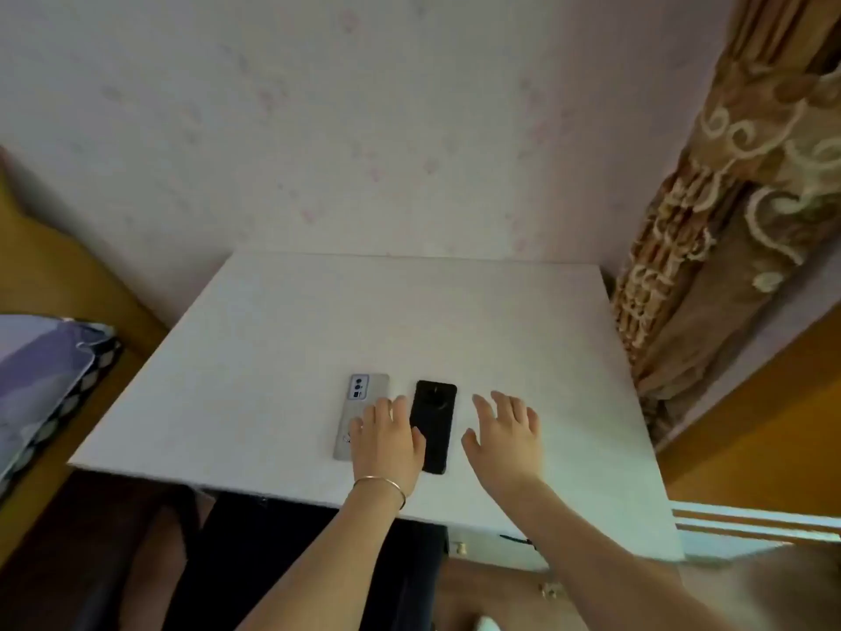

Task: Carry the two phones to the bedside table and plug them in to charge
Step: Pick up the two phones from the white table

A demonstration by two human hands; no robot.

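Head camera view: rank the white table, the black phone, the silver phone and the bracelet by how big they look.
1. white table
2-3. silver phone and black phone, alike; a hand partly covers the silver one
4. bracelet

Soft, dim daylight — brighter at the right; the whole frame is slightly blurred, its edges bowed by wide-angle distortion.

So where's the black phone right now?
The black phone lies back-up on the white table near its front edge, between the silver phone and the right hand.
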